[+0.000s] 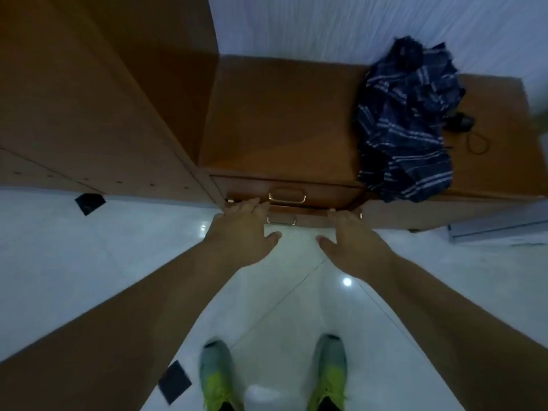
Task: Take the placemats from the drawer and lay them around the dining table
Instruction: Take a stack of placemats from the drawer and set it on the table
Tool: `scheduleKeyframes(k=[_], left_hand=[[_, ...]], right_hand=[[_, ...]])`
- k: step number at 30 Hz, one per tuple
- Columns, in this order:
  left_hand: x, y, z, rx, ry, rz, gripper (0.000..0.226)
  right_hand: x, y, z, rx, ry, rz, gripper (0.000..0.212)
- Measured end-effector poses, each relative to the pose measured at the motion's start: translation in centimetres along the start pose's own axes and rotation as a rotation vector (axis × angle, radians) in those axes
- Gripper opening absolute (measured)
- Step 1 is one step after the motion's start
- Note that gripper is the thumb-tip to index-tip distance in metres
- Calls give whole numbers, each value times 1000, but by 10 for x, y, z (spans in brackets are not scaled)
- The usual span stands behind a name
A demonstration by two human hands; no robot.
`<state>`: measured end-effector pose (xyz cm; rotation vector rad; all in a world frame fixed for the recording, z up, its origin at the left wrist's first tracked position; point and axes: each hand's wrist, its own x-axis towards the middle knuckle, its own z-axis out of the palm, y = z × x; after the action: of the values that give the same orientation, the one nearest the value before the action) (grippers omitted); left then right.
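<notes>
A low wooden cabinet (pixel 281 120) stands against the wall ahead of me, with two stacked drawers in its front. The upper drawer (pixel 326 193) carries a brass handle (pixel 287 197). The lower drawer (pixel 311 219) sticks out slightly and has its own brass handle (pixel 281 220). My left hand (pixel 246 232) rests flat with its fingers on the lower drawer's top left edge. My right hand (pixel 347 241) rests likewise on the drawer's right part, fingers spread. Neither hand holds anything. No placemats are visible; the drawer's inside is hidden.
A tall wooden wardrobe (pixel 89 99) rises at the left. A crumpled blue striped cloth (pixel 406 123) and a black cable (pixel 474 140) lie on the cabinet top at the right. Black tape squares (pixel 89 203) mark the white tiled floor (pixel 89 262). My shoes (pixel 218 378) stand below.
</notes>
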<state>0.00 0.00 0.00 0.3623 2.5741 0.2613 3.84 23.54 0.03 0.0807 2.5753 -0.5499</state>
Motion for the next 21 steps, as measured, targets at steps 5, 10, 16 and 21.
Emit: scheduleKeyframes(k=[5,10,16,21], left_hand=[[63,-17,70,86,-116,-54,80],[105,-35,117,120,-124,-75,82],[131,-52,143,178,-227,-155,91],[125,-56,162,226,-231,-141,95]], right_hand=[[65,42,62,-26,-91,32,73],[122,60,107,-136,-79,31,79],[149,69,144,-108,-125,70,90],[138,79,160,-218,-133,66,97]])
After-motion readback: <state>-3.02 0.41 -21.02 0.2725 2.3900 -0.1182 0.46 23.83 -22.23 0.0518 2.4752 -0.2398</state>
